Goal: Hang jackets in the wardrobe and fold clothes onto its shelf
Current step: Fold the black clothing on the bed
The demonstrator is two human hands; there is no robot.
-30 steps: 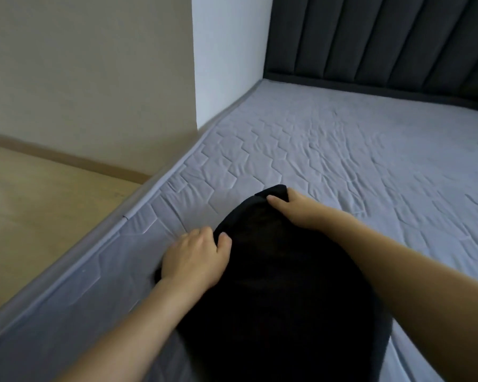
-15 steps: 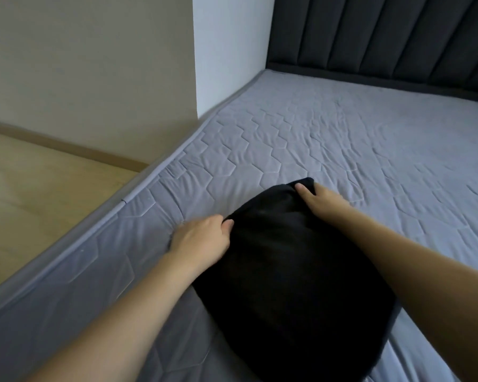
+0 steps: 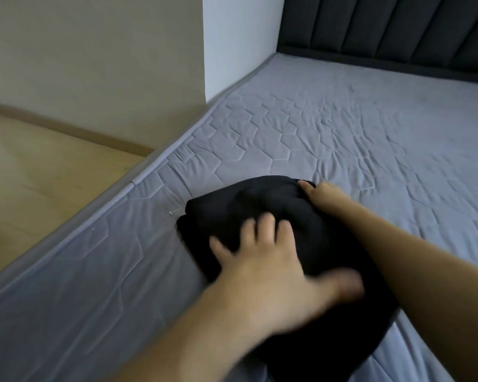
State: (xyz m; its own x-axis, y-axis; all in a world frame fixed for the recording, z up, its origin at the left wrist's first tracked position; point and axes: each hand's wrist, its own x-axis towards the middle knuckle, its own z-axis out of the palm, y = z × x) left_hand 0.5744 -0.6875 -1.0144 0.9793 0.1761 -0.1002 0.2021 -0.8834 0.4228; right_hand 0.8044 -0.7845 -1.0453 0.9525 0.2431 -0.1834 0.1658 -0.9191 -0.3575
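Black folded garment (image 3: pixel 260 210) on mattress (image 3: pixel 342 128), long axis running away | left hand (image 3: pixel 271 271) spread flat on it, nearer | right hand (image 3: pixel 323 193) grips far corner

Grey quilted mattress (image 3: pixel 342 128), dark padded headboard (image 3: pixel 384 26) behind; wood floor (image 3: pixel 39 175) left, beige wall (image 3: pixel 94 64).

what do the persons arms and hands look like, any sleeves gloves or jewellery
Both forearms are bare as far as the view shows, with no sleeves in sight. The left hand and the right hand wear no gloves. No watch, bracelet or ring shows, though the left hand is blurred and the right hand's fingers are mostly hidden, so a ring cannot be ruled out.
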